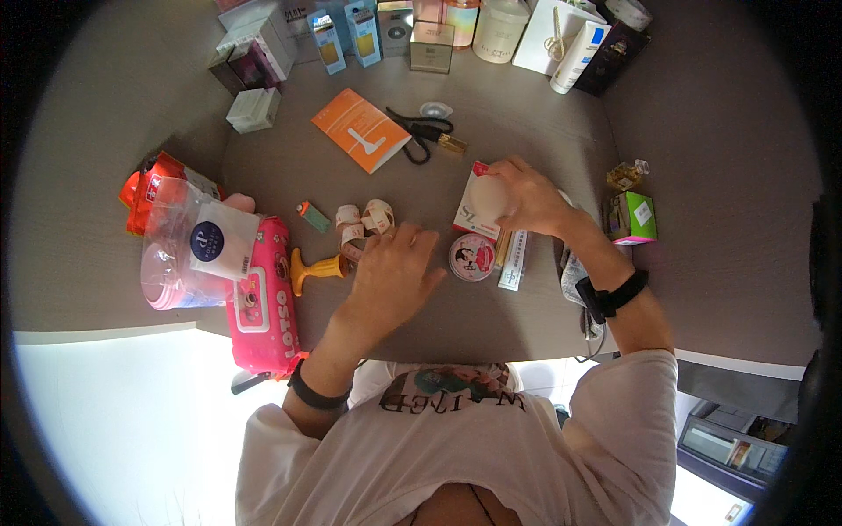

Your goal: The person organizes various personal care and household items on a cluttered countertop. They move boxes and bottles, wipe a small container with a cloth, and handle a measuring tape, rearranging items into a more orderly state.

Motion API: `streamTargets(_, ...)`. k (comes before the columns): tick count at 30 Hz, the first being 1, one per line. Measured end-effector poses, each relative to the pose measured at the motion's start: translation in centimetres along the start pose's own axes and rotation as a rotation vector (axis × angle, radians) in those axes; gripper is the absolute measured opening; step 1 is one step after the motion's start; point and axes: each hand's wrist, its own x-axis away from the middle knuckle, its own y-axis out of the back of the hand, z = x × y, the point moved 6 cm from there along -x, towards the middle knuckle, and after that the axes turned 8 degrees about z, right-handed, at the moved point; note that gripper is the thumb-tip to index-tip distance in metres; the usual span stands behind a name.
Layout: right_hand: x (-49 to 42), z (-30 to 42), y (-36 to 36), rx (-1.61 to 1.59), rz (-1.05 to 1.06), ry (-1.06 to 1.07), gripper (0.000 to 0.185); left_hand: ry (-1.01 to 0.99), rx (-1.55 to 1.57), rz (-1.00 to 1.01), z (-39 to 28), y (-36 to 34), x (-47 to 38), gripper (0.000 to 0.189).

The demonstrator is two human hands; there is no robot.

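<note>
My right hand (529, 200) grips a pale, round object (489, 197), perhaps a ball or a lid, above a white and red box (475, 220). Just below that box sit a round pink tin (471, 257) with a cartoon figure, several thin wooden sticks (504, 247) and a white tube (513, 262). Palm down, my left hand (398, 276) hovers over or rests on the tabletop, thumb apart from the fingers. Beside its fingertips lies a loosely coiled tape measure (363, 220); whether they touch, I cannot tell. An orange-yellow handled tool (319, 266) is left of that hand.
A pink wipes pack (263, 315), a clear plastic jar (181, 263) and a green lighter (314, 217) lie left. Farther back are an orange leaflet (362, 130) and black cord (421, 131). Cosmetic boxes (431, 49) line the rear; a green box (635, 217) stands right.
</note>
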Motion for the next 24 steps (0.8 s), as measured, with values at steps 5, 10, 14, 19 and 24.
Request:
streamTargets(5,1.0,0.4,1.4,-0.317,-0.138,-0.083,0.066,0.029,0.224,-0.023,0.4,0.3,-0.6,0.050)
streamTargets(10,2.7,4.4,2.9,-0.730,-0.085,0.005,0.065,0.117,0.923,-0.184,0.4,0.7,-1.7,0.065)
streamTargets(14,3.5,7.8,3.1,-0.907,-0.034,0.083,0.063,-0.040,1.388,-0.143,-0.4,1.1,-3.2,0.074)
streamTargets(19,4.2,9.0,3.6,-0.856,-0.018,0.093,0.060,-0.063,1.332,-0.096,-0.3,1.4,-3.3,0.070)
streamTargets(24,4.8,8.9,3.6,-0.867,0.005,0.104,0.059,-0.051,1.375,-0.096,-0.5,0.9,-3.2,0.072)
